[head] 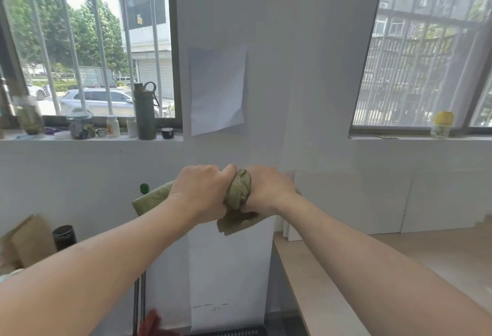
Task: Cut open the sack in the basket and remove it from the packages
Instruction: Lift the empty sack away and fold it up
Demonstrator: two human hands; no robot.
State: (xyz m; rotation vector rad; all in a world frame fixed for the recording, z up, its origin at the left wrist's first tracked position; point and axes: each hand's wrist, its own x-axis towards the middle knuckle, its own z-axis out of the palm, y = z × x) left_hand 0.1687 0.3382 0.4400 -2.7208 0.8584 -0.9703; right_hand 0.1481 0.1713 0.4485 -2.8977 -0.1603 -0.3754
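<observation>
Green woven fabric — the sack (pixel 241 189), by the look of it — is bunched into a tight wad between both fists, held up at chest height in front of the white wall. In the head view, the only one, the left hand (pixel 203 189) is clenched around the wad from its nine o'clock side and the right hand (pixel 266 189) from three o'clock, knuckles nearly meeting over the twisted middle. One loose end juts out toward eight o'clock past the left wrist; another flap hangs at six o'clock under the hands.

Only a dark ribbed edge at the bottom of the frame, six o'clock, may be the basket (pixel 234 332); no packages can be made out, and no cutting tool shows.

Judging from this, the sack seems already off its contents and is being wrung or rolled up. Risks from here:
- the trailing flap could unroll if either fist slackens, and the bundle would spring open;
- with the gaze up at the wall, a blind drop could miss the basket or land on the wooden bench (pixel 426 253) at four o'clock;
- a swing leftward might catch the dark jar (pixel 64 237) at eight o'clock — it stands near the left forearm's path.
</observation>
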